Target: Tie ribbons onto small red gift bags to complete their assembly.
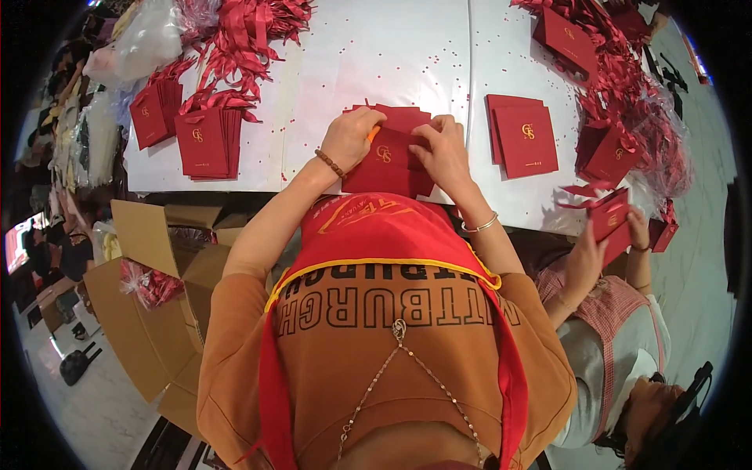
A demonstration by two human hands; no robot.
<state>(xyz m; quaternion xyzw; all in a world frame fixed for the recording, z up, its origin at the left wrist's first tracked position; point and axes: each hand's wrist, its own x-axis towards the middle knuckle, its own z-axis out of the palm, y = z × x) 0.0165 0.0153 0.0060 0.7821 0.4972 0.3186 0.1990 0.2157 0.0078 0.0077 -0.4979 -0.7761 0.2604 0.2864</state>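
Note:
A pile of flat red paper gift bags with a gold emblem lies at the table's near edge, in front of my red apron. My left hand, with a beaded bracelet at the wrist, is closed over the pile's upper left. A small orange piece shows by its fingertips; its kind I cannot make out. On the upper right side, my right hand pinches the top bag between thumb and fingers. Another stack of flat red bags, without ribbons in sight, lies to the right.
Ribboned red bags stand at the left, near a heap of red ribbons. More ribboned bags crowd the right side. A co-worker's hands hold a red bag there. An open cardboard box sits below left.

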